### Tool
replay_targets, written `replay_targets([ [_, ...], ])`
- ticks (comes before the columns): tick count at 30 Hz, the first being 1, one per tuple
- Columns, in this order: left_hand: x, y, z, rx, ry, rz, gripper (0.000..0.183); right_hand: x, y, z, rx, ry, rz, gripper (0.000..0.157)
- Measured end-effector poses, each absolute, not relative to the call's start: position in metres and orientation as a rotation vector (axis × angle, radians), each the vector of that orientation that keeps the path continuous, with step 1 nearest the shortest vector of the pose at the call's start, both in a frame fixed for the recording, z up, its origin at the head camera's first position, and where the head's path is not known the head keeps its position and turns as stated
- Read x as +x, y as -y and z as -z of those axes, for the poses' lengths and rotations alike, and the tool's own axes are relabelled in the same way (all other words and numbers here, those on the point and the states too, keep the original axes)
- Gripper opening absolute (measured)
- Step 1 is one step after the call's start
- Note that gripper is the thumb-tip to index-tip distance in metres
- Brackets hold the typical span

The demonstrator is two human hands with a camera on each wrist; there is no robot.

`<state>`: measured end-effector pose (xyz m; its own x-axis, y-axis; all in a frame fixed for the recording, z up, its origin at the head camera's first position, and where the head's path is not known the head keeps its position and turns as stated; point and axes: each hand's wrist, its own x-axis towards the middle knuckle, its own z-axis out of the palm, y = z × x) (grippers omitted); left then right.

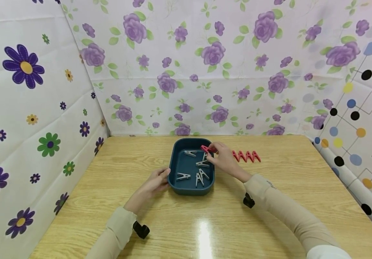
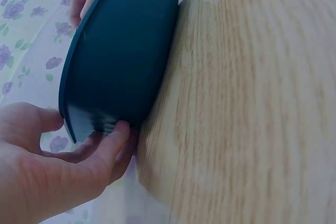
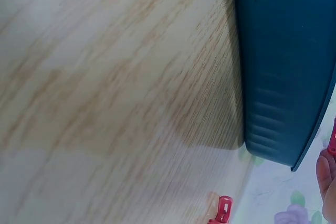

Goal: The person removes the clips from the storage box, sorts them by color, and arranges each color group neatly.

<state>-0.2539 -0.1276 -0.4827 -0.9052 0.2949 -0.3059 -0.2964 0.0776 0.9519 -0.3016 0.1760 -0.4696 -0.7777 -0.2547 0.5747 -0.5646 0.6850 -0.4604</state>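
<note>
Wood-grained and glossy, the bench (image 1: 286,172) carries a dark teal bin (image 1: 189,191), which looks like stiff, light plastic, likely to slide if nudged; its rim offers the surest hold. At its left side the left hand (image 1: 153,182) rests with thumb at the rim and fingers loosely against the outer wall. The right hand (image 1: 223,158) pinches a red clothespin (image 1: 205,148) by one end, over the bin's far right part. Beside the bin, on the bench, stands a row of red clothespins (image 1: 248,154); inside lie several grey clothespins (image 1: 187,176). Each clothespin should be light, stiff and rather smooth, best taken near the spring, since squeezing both legs would probably spread its mouth.
</note>
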Motion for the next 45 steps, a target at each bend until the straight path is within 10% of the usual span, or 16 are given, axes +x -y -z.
replay_targets([
  [45, -0.256, 0.128, 0.483, 0.038, -1.945, -1.863, 0.053, -0.299, -0.227, 0.480, 0.511, 2.446, -0.856, 0.022],
])
